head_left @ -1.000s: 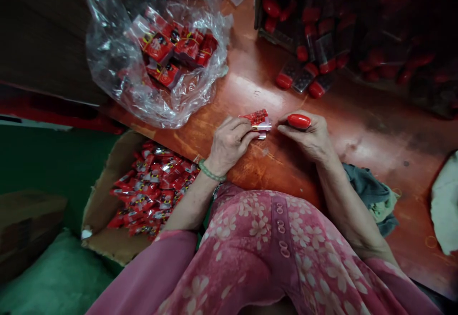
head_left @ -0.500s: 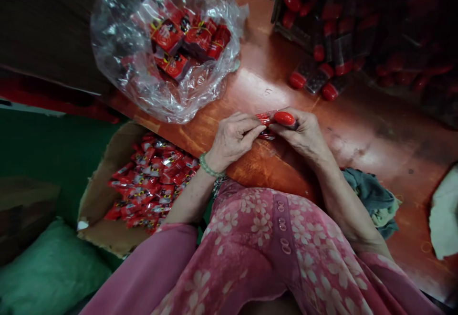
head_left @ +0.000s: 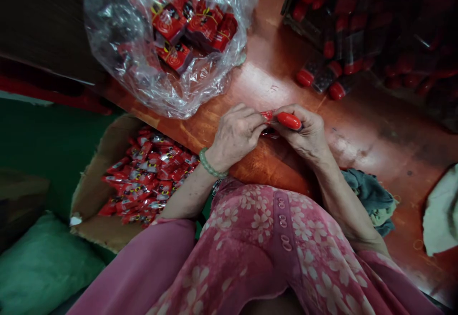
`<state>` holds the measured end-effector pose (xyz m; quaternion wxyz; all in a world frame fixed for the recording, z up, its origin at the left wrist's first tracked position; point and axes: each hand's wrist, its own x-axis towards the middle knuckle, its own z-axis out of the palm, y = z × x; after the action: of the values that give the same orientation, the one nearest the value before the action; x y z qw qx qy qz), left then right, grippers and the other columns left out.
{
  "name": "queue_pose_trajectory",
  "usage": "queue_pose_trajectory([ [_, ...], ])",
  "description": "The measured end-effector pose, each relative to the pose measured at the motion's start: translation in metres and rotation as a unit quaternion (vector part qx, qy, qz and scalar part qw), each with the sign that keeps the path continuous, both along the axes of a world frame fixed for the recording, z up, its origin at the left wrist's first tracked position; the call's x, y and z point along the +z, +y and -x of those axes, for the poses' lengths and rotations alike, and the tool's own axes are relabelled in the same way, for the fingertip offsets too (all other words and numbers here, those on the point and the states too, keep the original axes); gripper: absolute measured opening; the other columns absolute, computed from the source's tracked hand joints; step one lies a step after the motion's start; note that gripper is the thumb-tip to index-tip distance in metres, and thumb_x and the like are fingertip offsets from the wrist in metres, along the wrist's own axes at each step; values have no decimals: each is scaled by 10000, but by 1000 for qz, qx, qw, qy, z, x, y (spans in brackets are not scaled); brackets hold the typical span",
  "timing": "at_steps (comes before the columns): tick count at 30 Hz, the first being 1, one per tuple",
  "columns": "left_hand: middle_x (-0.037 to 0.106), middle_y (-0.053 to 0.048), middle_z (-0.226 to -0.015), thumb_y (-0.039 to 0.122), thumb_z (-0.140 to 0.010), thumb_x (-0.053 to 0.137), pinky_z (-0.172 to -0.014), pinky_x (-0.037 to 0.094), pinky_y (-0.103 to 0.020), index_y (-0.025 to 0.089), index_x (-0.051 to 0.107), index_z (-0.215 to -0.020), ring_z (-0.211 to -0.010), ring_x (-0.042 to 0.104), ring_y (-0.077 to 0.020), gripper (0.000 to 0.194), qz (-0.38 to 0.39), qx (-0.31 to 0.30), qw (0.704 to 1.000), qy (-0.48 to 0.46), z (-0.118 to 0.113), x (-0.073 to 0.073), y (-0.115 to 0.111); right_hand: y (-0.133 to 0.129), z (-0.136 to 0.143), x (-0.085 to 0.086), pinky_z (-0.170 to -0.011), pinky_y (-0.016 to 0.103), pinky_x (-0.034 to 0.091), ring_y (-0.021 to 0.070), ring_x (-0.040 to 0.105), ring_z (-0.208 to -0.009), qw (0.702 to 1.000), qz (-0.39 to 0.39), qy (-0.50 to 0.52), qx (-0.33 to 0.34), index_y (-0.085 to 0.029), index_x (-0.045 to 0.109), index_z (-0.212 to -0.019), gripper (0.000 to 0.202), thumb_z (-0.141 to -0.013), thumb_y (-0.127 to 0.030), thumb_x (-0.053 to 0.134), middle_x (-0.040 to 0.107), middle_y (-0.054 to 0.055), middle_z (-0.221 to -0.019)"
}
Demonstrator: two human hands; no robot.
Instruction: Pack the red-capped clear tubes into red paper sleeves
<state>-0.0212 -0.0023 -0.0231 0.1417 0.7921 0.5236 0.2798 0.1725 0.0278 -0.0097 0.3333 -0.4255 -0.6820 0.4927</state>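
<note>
Above the table edge my two hands meet, fingers closed. My left hand pinches the edge of a small red printed plastic packet. Wrapped in my right hand is a small clear container with a glossy red cap; the cap points up and its body is mostly hidden by my fingers. The fingertips of both hands almost touch at the packet, so whether the container is partly inside it cannot be made out.
A clear plastic bag of banded red packets lies at the back left. A cardboard box of filled red packets stands below left. Red-capped containers spill from a dark box at the back right. A dark cloth lies right.
My left fingers have curled in more at the packet. The red cap has tilted slightly and moved a little right. The view has shifted slightly.
</note>
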Motion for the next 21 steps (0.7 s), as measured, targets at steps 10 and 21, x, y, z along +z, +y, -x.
queue_pose_trajectory([
  [10,787,-11,-806,349,-940,713,-725,549,-312,211,764,-853,-731,704,-147,171,-9,32,982,-186,2,18,-14,-10,-24,26,-866,391,581,249,707,-1003,998,23,-55,-22,-287,639,-1184,461,-860,-599,737,723,50,-1150],
  [21,797,-13,-816,323,-940,709,-729,566,-310,203,747,-837,-743,729,-144,162,8,-10,976,-218,-4,24,-27,-21,-44,63,-752,381,544,245,689,-824,975,-57,-183,111,-275,740,-1036,402,-944,-643,606,739,71,-940],
])
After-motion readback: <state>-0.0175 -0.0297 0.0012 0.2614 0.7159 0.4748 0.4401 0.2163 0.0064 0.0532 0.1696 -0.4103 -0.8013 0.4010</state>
